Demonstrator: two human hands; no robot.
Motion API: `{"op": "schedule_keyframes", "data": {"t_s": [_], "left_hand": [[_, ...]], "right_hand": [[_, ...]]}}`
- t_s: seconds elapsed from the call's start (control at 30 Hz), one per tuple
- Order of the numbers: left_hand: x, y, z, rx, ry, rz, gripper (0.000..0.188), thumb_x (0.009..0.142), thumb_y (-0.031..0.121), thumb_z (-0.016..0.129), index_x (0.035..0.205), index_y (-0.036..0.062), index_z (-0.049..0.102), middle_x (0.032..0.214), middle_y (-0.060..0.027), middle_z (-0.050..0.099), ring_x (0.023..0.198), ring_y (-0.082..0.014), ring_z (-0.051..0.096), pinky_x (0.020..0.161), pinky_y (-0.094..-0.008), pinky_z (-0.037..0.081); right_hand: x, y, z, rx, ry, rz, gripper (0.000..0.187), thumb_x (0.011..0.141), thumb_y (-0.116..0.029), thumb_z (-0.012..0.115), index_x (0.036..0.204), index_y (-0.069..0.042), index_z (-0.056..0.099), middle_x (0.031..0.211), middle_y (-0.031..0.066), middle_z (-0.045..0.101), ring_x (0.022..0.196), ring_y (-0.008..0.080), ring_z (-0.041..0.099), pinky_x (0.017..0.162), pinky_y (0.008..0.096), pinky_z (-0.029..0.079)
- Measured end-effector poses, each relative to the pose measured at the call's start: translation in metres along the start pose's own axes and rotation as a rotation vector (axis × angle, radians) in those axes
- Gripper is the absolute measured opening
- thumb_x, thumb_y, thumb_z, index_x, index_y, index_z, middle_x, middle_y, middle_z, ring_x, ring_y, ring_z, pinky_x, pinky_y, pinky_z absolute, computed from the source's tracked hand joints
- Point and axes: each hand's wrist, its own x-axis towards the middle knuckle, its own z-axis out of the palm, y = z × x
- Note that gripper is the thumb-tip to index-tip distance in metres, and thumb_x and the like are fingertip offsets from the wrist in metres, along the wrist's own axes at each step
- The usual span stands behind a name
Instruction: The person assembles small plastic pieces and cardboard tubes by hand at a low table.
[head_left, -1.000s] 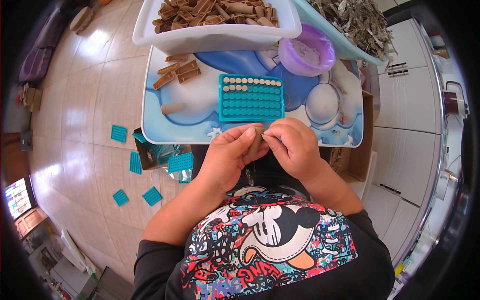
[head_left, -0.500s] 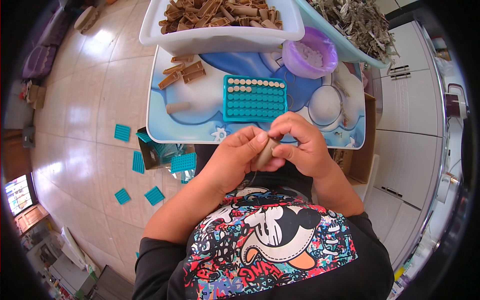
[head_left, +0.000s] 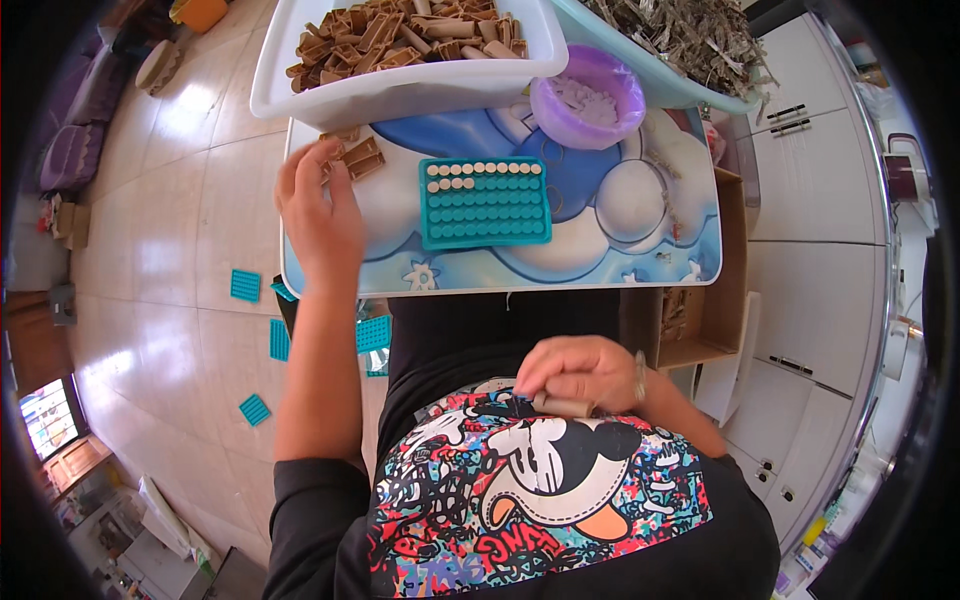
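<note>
At the table's far left, my left hand (head_left: 325,225) reaches over a few brown trough-shaped pieces (head_left: 361,160). Its thumb and fingers are bent but apart, with the fingertips at the pieces; the exact contact is partly hidden. Low against my shirt, my right hand (head_left: 585,368) is closed around a tan tube-like roll (head_left: 563,405), whose side shows below the fingers. Mid-table lies a teal tray (head_left: 485,238) of round cups. Pale discs (head_left: 483,169) fill its back row and part of the second row.
A white bin (head_left: 410,98) heaped with brown pieces stands at the table's back, beside a purple-lined bowl (head_left: 590,138) of pale lumps. Dried plant matter (head_left: 690,45) fills a light blue basin (head_left: 650,85). Teal trays (head_left: 245,285) lie on the floor leftward. A cardboard box (head_left: 725,270) stands right.
My hands have parted. The left has moved forward and left to the brown pieces, while the right has dropped toward my shirt with the roll. The view has shifted slightly.
</note>
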Motion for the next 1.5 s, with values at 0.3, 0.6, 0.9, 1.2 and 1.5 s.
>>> {"op": "schedule_keyframes", "data": {"t_s": [0.3, 0.6, 0.9, 1.2, 1.5], "left_hand": [[-0.024, -0.027, -0.020, 0.144, -0.252, 0.109, 0.049, 0.083, 0.018, 0.060, 0.129, 0.0056, 0.046, 0.136, -0.0213, 0.042, 0.130, -0.0391, 0.033, 0.106, -0.0449, 0.026], [-0.025, -0.013, 0.007, 0.367, -0.391, 0.123, 0.065, 0.087, 0.018, 0.054, 0.141, 0.0032, 0.022, 0.143, -0.0188, 0.031, 0.135, -0.0349, 0.025, 0.111, -0.0440, 0.017], [0.014, 0.010, -0.001, 0.139, -0.030, 0.328, 0.047, 0.084, 0.010, 0.059, 0.128, 0.0010, 0.044, 0.130, -0.0163, 0.045, 0.119, -0.0313, 0.043, 0.099, -0.0401, 0.036], [0.158, 0.055, 0.007, 0.481, -0.373, 0.064, 0.049, 0.089, 0.039, 0.051, 0.127, 0.0087, 0.048, 0.124, -0.0154, 0.049, 0.107, -0.0284, 0.055, 0.090, -0.0389, 0.044], [0.184, 0.062, 0.057, 0.689, -0.660, -0.087, 0.053, 0.085, 0.047, 0.051, 0.122, 0.0084, 0.051, 0.128, -0.0156, 0.045, 0.111, -0.0329, 0.054, 0.089, -0.0458, 0.047]], "right_hand": [[-0.019, -0.028, 0.001, -0.418, -0.196, -0.072, 0.032, 0.074, 0.008, 0.055, 0.098, -0.009, 0.069, 0.111, 0.0108, 0.061, 0.099, 0.0256, 0.058, 0.086, 0.0328, 0.045], [-0.044, 0.004, -0.021, 0.139, 0.016, 0.069, 0.022, 0.082, 0.000, 0.060, 0.103, -0.002, 0.059, 0.116, 0.0126, 0.055, 0.109, 0.0195, 0.052, 0.092, 0.0313, 0.041], [-0.137, -0.002, -0.078, 0.108, 0.893, -0.212, 0.028, 0.081, -0.013, 0.062, 0.103, -0.001, 0.052, 0.096, 0.0133, 0.060, 0.079, 0.0170, 0.060, 0.068, 0.0283, 0.049], [-0.245, 0.101, -0.183, -0.172, 1.568, 0.279, 0.020, 0.083, -0.013, 0.060, 0.103, -0.009, 0.056, 0.080, 0.0004, 0.059, 0.064, 0.0103, 0.053, 0.054, 0.0229, 0.040], [-0.239, 0.152, -0.198, -0.757, 1.409, 0.672, 0.026, 0.078, -0.011, 0.065, 0.100, 0.001, 0.060, 0.077, 0.0087, 0.062, 0.071, 0.0187, 0.060, 0.064, 0.0318, 0.048]]}}
